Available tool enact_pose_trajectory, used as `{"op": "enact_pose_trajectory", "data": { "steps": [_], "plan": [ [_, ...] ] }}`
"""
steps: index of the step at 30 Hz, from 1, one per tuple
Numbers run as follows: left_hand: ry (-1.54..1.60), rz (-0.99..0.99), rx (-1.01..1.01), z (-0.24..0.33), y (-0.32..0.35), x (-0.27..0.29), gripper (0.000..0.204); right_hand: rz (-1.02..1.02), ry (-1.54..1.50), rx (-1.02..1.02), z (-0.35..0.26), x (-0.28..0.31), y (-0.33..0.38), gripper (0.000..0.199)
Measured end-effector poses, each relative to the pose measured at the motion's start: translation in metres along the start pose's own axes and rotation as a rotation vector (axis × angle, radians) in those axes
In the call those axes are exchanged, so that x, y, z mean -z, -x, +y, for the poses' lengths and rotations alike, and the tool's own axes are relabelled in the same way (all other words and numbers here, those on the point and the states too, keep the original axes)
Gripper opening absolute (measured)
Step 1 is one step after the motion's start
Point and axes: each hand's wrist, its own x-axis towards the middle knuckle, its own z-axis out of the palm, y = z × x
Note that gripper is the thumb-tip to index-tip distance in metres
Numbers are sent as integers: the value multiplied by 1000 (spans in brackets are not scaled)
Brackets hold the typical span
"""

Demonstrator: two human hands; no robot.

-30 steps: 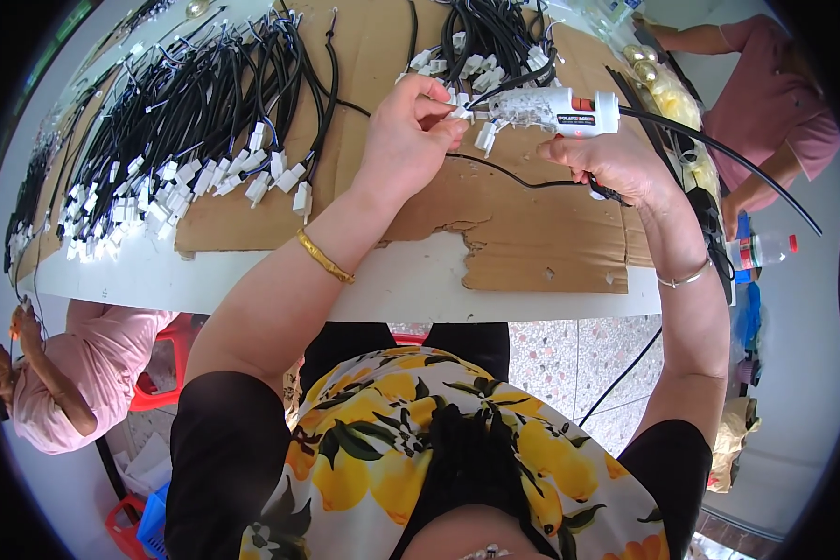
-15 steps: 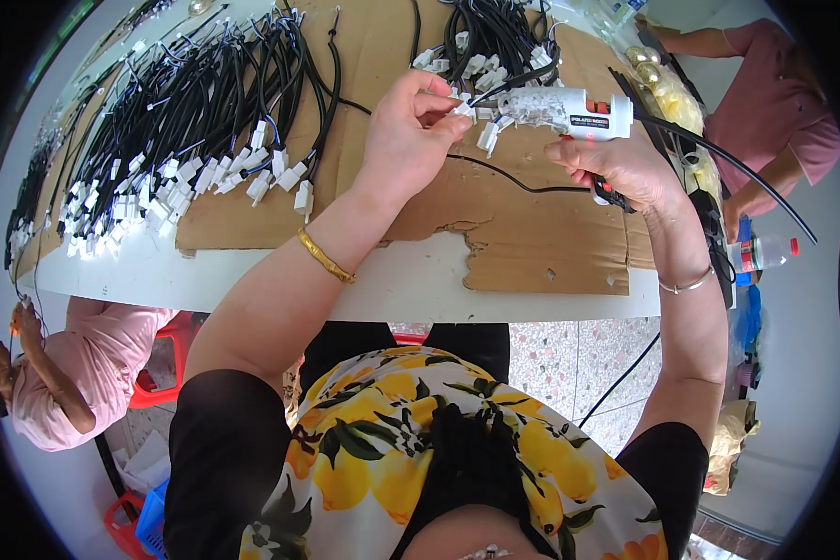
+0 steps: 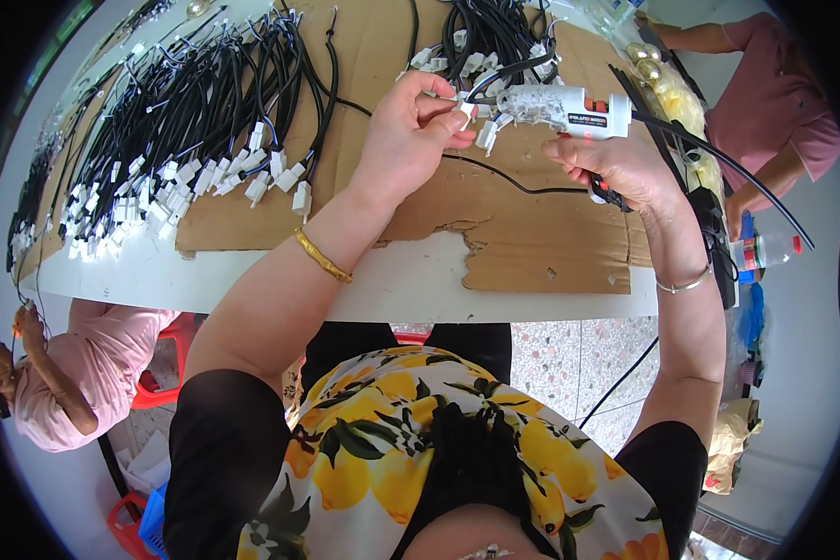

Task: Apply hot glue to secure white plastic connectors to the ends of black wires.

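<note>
My left hand (image 3: 409, 135) pinches a small white connector (image 3: 465, 110) at the end of a black wire, over the brown cardboard sheet (image 3: 495, 233). Just to its right, my right hand (image 3: 611, 168) grips the handle of a white glue gun (image 3: 569, 107) whose nozzle points left at the connector. The gun's black cord (image 3: 719, 163) runs off to the right. A bundle of black wires with white connectors (image 3: 495, 37) lies just behind both hands.
A long row of black wires with white connectors (image 3: 177, 140) covers the left of the white table (image 3: 252, 280). A person in pink (image 3: 75, 373) sits at lower left, another (image 3: 765, 103) at upper right. A plastic bottle (image 3: 765, 250) lies at the right edge.
The glue gun and my right hand have shifted slightly left and up toward the connector. My left hand keeps its pinch in much the same place.
</note>
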Motion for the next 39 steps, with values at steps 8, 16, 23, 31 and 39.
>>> {"op": "enact_pose_trajectory", "data": {
  "steps": [8, 16, 23, 31, 39],
  "plan": [
    [15, -44, -16, -3, -2, 2, 17, 19, 99, -48, -7, 0, 3, 19],
    [15, -62, 8, -2, -1, -1, 18, 102, 308, 26, -8, 0, 8, 15],
    [-26, -58, -14, -4, -1, 2, 18, 83, 410, 106, -10, 0, 10, 15],
    [-30, -80, -32, -6, -2, 1, 17, 83, 421, 47, -9, 6, 6, 15],
    [25, -113, -19, -3, -1, 2, 16, 98, 444, 61, -13, 6, 8, 15]
  ]
}}
